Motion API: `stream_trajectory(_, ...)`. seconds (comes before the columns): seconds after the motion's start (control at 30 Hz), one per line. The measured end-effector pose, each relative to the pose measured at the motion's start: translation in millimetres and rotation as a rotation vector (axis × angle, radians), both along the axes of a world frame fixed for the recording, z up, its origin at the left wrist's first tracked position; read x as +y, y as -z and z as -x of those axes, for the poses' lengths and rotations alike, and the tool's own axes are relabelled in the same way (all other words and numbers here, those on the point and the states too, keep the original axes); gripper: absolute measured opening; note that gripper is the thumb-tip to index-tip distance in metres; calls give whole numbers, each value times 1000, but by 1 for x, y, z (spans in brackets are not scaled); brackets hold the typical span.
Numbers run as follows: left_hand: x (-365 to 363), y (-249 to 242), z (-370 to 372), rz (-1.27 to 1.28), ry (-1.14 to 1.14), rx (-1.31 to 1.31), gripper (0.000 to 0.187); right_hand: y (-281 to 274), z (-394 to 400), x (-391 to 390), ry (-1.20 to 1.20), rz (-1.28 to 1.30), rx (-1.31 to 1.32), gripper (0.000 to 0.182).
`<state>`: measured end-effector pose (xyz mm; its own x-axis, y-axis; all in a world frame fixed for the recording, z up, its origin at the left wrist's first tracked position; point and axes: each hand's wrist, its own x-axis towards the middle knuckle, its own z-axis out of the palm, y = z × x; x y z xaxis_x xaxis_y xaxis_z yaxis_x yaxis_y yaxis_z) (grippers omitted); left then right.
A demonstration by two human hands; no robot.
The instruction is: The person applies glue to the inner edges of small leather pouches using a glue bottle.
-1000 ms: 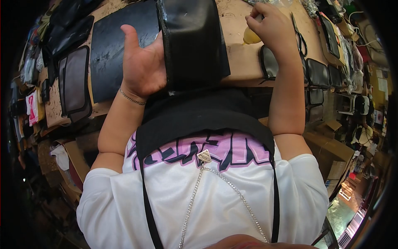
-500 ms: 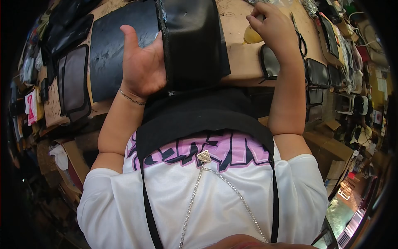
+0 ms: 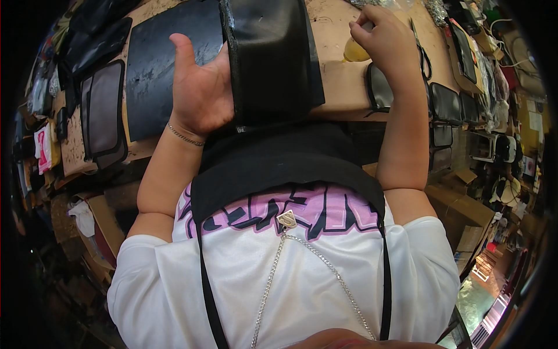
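My left hand (image 3: pixel 203 96) is palm up with the thumb stretched well away. Its other fingers disappear behind the raw edge of a black leather-like piece (image 3: pixel 273 64), which looks like a bag or pouch. That piece lies over a larger flat black sheet (image 3: pixel 157 70). Over the table on the right, my right hand (image 3: pixel 381 38) is closed, its fingers curled around the top of a small rounded yellow object (image 3: pixel 354 51). What kind of object it is I cannot make out, as the fingers cover its upper part.
Near the tan table's (image 3: pixel 337 87) front edge, a small black pouch (image 3: pixel 379 87) lies below my right hand. Scissors (image 3: pixel 426 61) lie beyond the wrist. More black pouches (image 3: pixel 446 102) sit farther right. A brown-and-black wallet-like piece (image 3: pixel 104 113) lies at left. Cardboard boxes (image 3: pixel 459 212) stand below.
Almost nothing differs. Both hands keep their pose, and the view has shifted very slightly.
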<state>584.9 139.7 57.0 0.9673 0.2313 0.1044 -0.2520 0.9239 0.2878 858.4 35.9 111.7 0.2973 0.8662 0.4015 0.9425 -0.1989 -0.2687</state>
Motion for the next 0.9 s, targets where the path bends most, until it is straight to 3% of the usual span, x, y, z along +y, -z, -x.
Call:
stream_trajectory(0.17,2,3,-1,-3,13,-40,115,-5,-1,1,63,101,40,22)
stream_trajectory(0.33,-1,-15,0,-41,-83,220,119,-16,-34,-15,-17,196,225,30)
stream_trajectory(0.37,-1,-20,-1,-57,-114,300,121,-25,-48,-20,18,225,201,38)
stream_trajectory(0.43,2,-17,0,-63,-101,272,120,-49,-63,-38,13,99,499,39)
stream_trajectory(0.53,1,-18,-3,-33,-82,259,117,-76,-46,-65,-408,-424,749,43)
stream_trajectory(0.63,0,-18,-9,-13,-35,211,116,-87,-46,-73,-576,-368,936,43)
stream_trajectory(0.73,-3,-16,-15,-43,13,191,117,-78,-26,-58,34,-289,246,43)
stream_trajectory(0.87,-7,-17,-22,-80,55,190,119,-61,-25,-42,-306,-387,777,42)
stream_trajectory(0.9,-9,-18,-24,-90,59,192,119,-56,-18,-36,-255,-368,690,40)
